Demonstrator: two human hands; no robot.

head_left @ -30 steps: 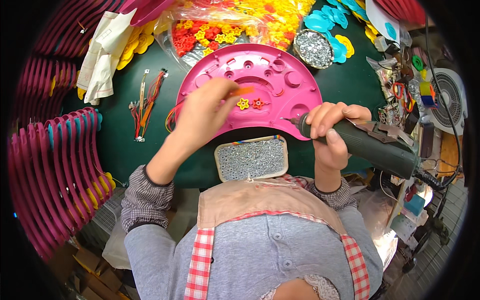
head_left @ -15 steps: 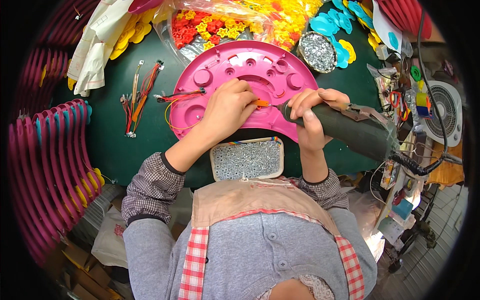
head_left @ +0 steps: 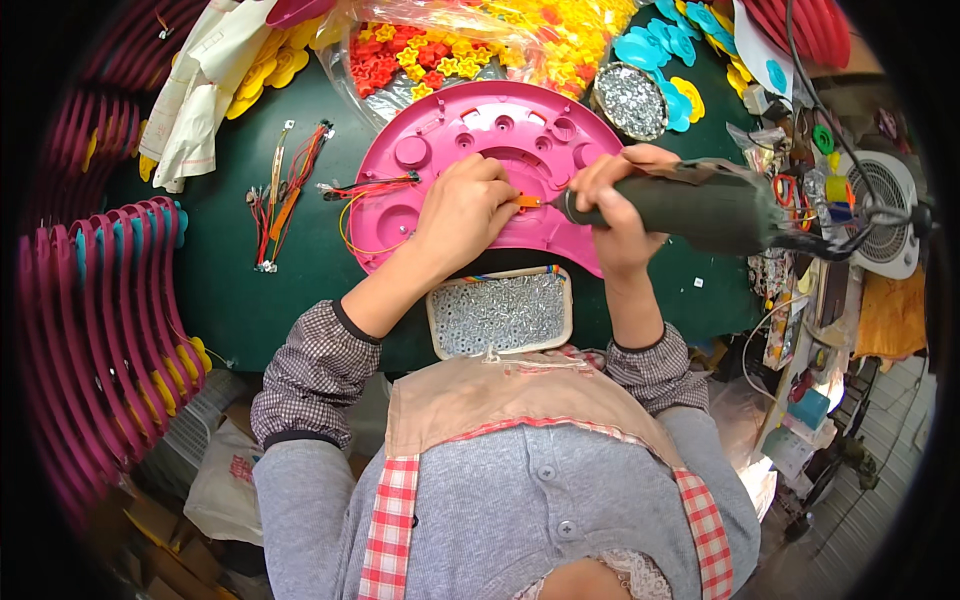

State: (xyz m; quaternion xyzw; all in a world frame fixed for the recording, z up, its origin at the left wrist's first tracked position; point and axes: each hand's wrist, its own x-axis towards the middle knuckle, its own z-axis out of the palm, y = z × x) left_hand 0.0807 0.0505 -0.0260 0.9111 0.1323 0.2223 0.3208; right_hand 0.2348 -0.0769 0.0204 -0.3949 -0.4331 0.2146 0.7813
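A curved pink plastic shell lies on the table in front of me, its posts and round recesses facing up. My left hand rests over its middle, thumb and fingers pinching a small orange strip against the shell. My right hand is wrapped round a dark green electric screwdriver, held nearly level. Its tip points left at the strip's right end; exact contact is too small to tell. Thin wires run out left of my left hand over the shell's edge.
Below the shell sits a shallow tray of small metal screws. Wire bundles lie left. Behind are a bag of red and yellow star pieces, a round tub of metal bits and blue pieces. Pink frames stand left; a fan stands right.
The screwdriver's rear end has swung up and away from me, so it lies more level. My right hand turned with it, while my left stays on the strip.
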